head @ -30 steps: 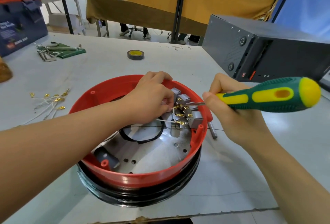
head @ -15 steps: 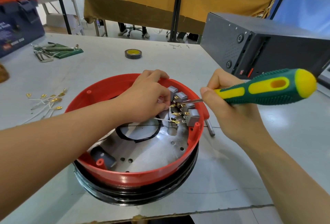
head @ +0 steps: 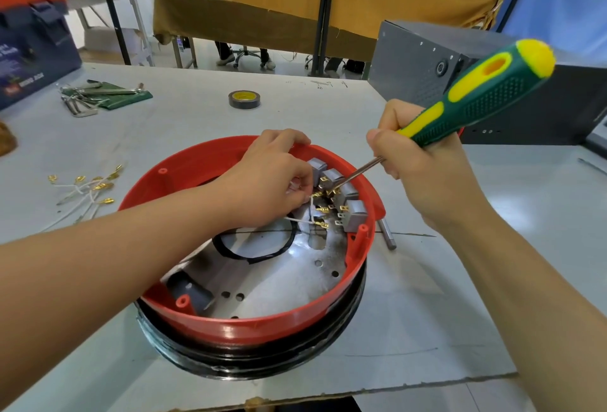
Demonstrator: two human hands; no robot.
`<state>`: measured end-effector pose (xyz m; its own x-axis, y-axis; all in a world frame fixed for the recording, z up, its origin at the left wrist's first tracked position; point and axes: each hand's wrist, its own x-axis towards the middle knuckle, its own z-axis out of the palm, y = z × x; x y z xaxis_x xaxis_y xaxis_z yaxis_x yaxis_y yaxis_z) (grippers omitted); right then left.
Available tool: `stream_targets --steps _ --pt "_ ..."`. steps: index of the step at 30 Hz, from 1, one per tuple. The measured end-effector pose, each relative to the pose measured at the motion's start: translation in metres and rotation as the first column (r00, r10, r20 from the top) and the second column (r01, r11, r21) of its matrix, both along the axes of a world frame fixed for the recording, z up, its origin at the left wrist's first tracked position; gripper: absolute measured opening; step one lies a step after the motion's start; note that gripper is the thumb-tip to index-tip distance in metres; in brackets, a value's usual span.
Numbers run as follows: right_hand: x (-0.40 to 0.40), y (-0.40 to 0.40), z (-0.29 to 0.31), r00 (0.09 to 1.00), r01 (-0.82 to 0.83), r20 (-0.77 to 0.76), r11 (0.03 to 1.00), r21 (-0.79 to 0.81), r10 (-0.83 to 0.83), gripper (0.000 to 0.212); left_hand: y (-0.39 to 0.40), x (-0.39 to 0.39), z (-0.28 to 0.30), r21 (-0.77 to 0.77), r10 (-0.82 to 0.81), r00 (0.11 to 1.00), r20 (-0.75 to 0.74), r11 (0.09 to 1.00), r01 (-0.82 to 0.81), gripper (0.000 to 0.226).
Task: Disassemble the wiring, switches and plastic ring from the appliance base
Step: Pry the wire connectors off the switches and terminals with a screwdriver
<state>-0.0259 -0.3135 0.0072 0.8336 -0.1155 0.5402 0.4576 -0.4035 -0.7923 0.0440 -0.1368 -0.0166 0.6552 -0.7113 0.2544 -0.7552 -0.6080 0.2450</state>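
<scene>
The appliance base (head: pixel 262 283) sits in front of me, a metal plate inside a red plastic ring (head: pixel 256 324) over a black rim. Several grey switches (head: pixel 341 196) with brass terminals line the ring's far right wall. My left hand (head: pixel 266 181) reaches into the base and pinches a white wire (head: pixel 300 219) beside the switches. My right hand (head: pixel 423 165) grips a green and yellow screwdriver (head: pixel 473 96). Its tip lies among the brass terminals. A black loop of cable (head: pixel 256 249) lies on the plate.
Loose white wires with brass terminals (head: pixel 87 190) lie on the table at left. A roll of tape (head: pixel 244 99) and hex keys on a green pouch (head: pixel 98 94) sit farther back. A grey metal case (head: pixel 486 90) stands at right, a metal rod (head: pixel 386 232) beside the base.
My right hand has tilted the screwdriver handle upward, so the shaft now slants down more steeply into the terminals. My left hand keeps its hold by the switches.
</scene>
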Motion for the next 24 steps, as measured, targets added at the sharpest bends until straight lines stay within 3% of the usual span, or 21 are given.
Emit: stream_targets --steps 6,18,24 --pt "0.001 -0.006 -0.006 0.999 0.028 -0.050 0.990 0.141 -0.021 0.029 0.001 0.001 0.000 -0.006 -0.002 1.000 -0.006 1.000 0.002 0.006" --pt "-0.005 -0.005 -0.003 0.999 0.032 0.039 0.999 0.038 -0.034 0.028 0.001 0.001 0.003 -0.019 -0.004 0.999 -0.050 1.000 0.003 0.009" --pt "-0.007 -0.009 -0.001 0.997 0.037 0.053 0.975 0.221 -0.050 0.030 0.003 0.003 0.009 -0.044 -0.013 0.997 -0.077 0.999 0.009 0.011"
